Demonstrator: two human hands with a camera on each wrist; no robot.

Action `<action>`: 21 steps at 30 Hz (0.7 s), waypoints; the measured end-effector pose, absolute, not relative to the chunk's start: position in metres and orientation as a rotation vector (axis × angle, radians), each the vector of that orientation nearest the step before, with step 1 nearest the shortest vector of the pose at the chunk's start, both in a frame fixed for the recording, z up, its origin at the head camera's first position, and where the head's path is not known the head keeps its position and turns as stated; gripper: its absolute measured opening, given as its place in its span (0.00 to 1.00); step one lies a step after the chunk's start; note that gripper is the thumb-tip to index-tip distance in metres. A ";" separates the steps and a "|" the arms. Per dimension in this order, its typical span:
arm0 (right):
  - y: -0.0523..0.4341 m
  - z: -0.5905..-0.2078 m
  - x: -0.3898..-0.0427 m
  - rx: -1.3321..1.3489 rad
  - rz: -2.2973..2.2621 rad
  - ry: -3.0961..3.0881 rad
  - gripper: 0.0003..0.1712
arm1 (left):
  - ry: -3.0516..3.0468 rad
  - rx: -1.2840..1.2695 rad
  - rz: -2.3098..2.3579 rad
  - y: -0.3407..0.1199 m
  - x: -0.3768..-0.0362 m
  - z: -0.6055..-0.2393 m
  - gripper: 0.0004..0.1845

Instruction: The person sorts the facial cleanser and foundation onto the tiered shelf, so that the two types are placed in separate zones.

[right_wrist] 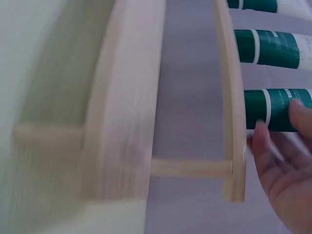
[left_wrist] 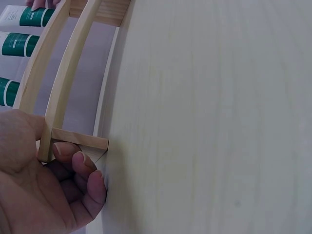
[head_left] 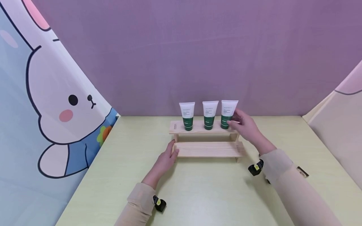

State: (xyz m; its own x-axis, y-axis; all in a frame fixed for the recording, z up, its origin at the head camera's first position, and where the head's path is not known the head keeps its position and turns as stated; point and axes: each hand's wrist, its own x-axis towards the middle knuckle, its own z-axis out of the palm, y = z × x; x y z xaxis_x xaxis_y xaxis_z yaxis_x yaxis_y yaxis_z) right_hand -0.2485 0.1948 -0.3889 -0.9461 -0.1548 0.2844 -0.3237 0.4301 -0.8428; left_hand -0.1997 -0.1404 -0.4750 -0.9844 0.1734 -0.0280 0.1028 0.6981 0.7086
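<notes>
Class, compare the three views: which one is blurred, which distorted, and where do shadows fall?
Head view: sharp, evenly lit, soft shadow under the wooden rack. Left wrist view: sharp, rack rails bowed by lens distortion. Right wrist view: blurred, especially the right hand near the tube.

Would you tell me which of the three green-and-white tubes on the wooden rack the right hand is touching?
The rightmost tube: the right hand touches its green cap end, while the middle tube and left tube stand untouched.
</notes>
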 end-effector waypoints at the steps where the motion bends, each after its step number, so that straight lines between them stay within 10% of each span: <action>1: 0.197 -0.389 -0.246 0.420 1.457 -2.529 0.29 | 2.809 0.227 1.163 -0.140 -0.200 -0.475 0.29; 21: 0.262 -0.426 -0.159 0.280 0.830 -2.803 0.24 | 2.789 0.225 1.181 -0.141 -0.200 -0.473 0.30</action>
State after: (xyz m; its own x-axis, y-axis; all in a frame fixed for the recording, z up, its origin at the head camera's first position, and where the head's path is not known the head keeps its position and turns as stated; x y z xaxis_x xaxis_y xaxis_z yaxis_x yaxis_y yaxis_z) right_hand -0.1589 0.2616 -0.4265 -0.9611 -0.1227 0.2474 -0.2376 0.8241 -0.5143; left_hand -0.2002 -0.1410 -0.4731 -0.9836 0.1760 -0.0383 0.0950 0.6875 0.7200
